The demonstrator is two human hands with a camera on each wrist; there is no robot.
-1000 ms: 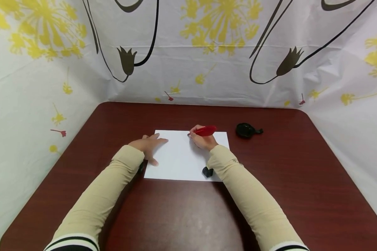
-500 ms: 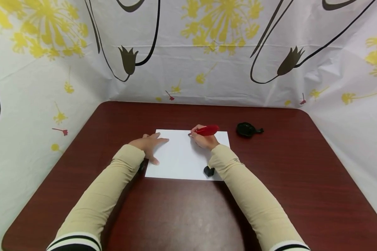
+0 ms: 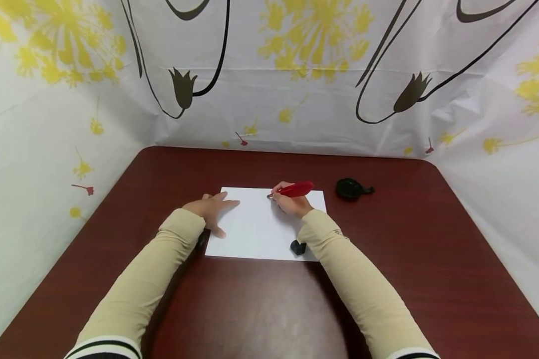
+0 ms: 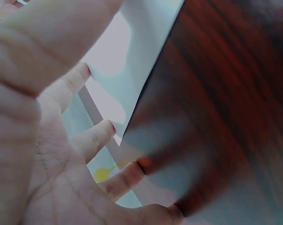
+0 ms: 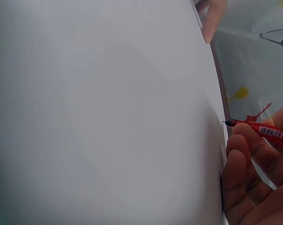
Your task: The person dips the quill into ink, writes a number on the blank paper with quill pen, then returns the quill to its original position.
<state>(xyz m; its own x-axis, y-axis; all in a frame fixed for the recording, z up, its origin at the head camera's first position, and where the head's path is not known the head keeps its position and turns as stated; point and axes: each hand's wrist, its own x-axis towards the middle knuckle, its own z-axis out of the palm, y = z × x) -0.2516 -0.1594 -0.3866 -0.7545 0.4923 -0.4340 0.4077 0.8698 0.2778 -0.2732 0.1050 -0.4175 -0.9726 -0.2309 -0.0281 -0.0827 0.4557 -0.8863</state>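
Note:
A white sheet of paper (image 3: 251,229) lies on the dark red-brown table. My left hand (image 3: 212,210) rests with spread fingers on its left edge; in the left wrist view some fingertips (image 4: 106,129) touch the paper and others the tabletop. Near the paper's far edge, my right hand (image 3: 293,200) pinches a red pen (image 3: 298,189) between thumb and fingers. The pen's dark tip is at the sheet, and its back end looks broad, like a feather. In the right wrist view, a barcode label shows on the pen's barrel (image 5: 265,131). No marks show on the paper.
A small round black dish (image 3: 350,188) with a short handle stands right of the paper. Below my right cuff is a small black block (image 3: 298,247) over the paper. Patterned white sheeting (image 3: 323,109) rises behind and beside the table (image 3: 251,309).
The pen tip has shifted slightly toward me on the paper, with my right hand following. My left hand stays in place. The head view has tilted a little.

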